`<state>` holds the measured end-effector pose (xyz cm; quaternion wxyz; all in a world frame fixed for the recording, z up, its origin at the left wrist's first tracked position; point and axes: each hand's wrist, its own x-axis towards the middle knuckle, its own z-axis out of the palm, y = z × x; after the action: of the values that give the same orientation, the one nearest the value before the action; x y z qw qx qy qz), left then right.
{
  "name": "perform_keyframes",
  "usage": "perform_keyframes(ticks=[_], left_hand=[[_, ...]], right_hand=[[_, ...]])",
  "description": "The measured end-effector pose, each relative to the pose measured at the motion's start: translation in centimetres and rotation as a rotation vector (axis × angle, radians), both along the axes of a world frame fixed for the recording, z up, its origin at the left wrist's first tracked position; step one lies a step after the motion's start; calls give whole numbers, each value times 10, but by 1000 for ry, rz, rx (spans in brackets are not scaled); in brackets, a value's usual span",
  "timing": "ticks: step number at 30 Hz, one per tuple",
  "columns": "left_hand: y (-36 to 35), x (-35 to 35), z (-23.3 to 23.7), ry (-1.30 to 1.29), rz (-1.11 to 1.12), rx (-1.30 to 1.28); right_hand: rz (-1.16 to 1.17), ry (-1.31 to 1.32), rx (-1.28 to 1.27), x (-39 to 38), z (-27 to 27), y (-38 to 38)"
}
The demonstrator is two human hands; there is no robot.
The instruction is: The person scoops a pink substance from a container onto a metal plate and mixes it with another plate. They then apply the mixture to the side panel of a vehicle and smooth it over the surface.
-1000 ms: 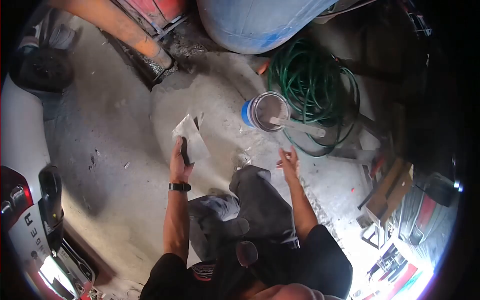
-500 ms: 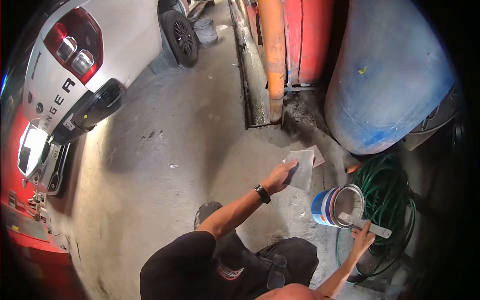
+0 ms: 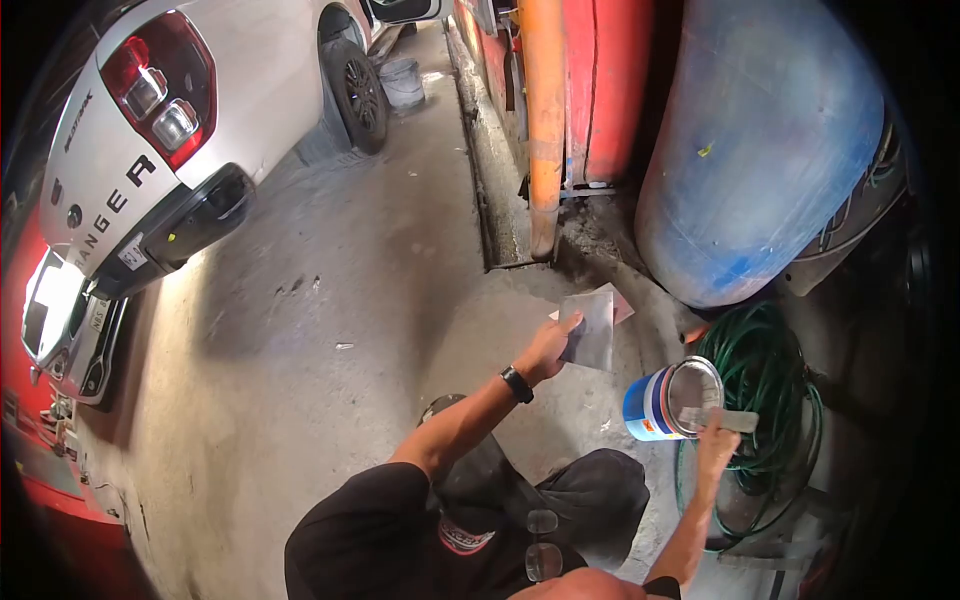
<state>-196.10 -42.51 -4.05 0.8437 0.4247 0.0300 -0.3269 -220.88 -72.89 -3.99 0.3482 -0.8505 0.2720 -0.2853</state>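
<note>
My left hand (image 3: 543,350) is closed on a flat grey rectangular plate (image 3: 590,335), thumb on its top face. A pinkish sheet (image 3: 622,305) sticks out from behind the plate's far edge. My right hand (image 3: 715,447) is wrapped round a flat, pale stirring stick (image 3: 740,420), blurred a little. One end of it reaches into the mouth of a blue and white tin (image 3: 645,410), which stands on the floor between my hands. Inside the tin is a greyish substance (image 3: 690,388), and residue coats the rim.
A coiled green hose (image 3: 755,380) lies just beyond the tin. Behind it leans a large blue drum (image 3: 760,170), near an orange pipe (image 3: 545,130) and a floor channel (image 3: 492,200). A white pickup (image 3: 260,70) stands at left; a grey bucket (image 3: 402,85) sits by its wheel.
My right hand has moved up and left, closer to the tin, and the stick has turned to lie flatter across its rim. The left hand still holds the plate; the view has shifted slightly.
</note>
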Motion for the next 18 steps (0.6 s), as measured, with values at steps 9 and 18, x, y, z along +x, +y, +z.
perform_keyframes(ticks=[9, 18], left_hand=[[-6, -9, 0, -5, -76, -83], [-49, -2, -33, 21, -108, -72]], right_hand=[[-234, -135, 517, 15, -14, 11], [-349, -652, 741, -72, 53, 15]])
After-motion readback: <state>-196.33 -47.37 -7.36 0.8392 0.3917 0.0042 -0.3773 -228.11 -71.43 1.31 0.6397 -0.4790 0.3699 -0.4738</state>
